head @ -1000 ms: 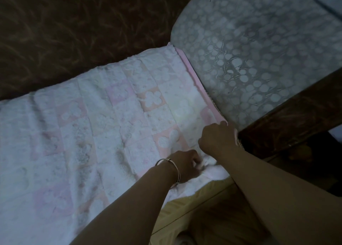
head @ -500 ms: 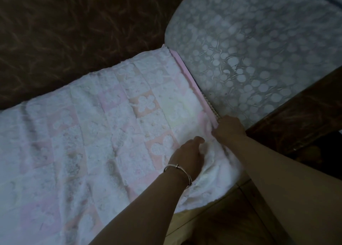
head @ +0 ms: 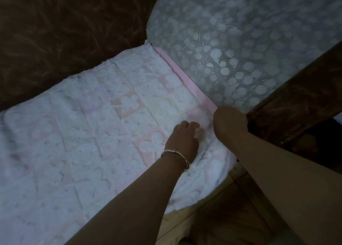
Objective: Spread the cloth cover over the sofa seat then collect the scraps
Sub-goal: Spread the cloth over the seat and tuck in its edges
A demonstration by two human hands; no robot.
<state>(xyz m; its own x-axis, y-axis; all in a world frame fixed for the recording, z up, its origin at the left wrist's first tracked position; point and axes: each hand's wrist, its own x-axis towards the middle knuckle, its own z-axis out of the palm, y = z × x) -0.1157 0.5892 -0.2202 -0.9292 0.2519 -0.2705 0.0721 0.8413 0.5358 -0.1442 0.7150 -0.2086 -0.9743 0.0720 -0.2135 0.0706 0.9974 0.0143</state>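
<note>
Reaching arms: the left forearm (head: 129, 198) and the right forearm (head: 277, 170) come in from the near edge, both angled toward the cloth's right side.
Floor: a tan surface (head: 212, 217) shows at near right between the two forearms.
Bracelet: a thin metal bangle (head: 175, 155) sits on the left wrist.
Left hand: it (head: 182, 139) lies palm down on the cloth close to its right edge, with the fingers pointing far and slightly bent on the pile, gripping nothing.
Right hand: it (head: 229, 122) is just right of the left hand, with a narrow strip of cloth between them. Only its back shows, and the fingers are hidden beneath it, so I cannot tell whether they pinch the cloth.
Cloth cover: white and fluffy, with pink and peach squares bearing clover shapes, it (head: 92, 133) lies spread flat from the left edge of view to the right. Its near right corner is rumpled and droops toward the floor.
Pink border: a plain pink strip (head: 185, 78) runs along the cloth's right edge from the right hand to the far corner.
Grey cover: grey fabric with pale round spots (head: 240, 41) touches the border on its right.
Wooden arm: a dark brown beam (head: 296, 96) lies just right of the right hand.
Sofa back: dark brown and faintly streaked, it (head: 64, 22) meets the cloth's far edge.
</note>
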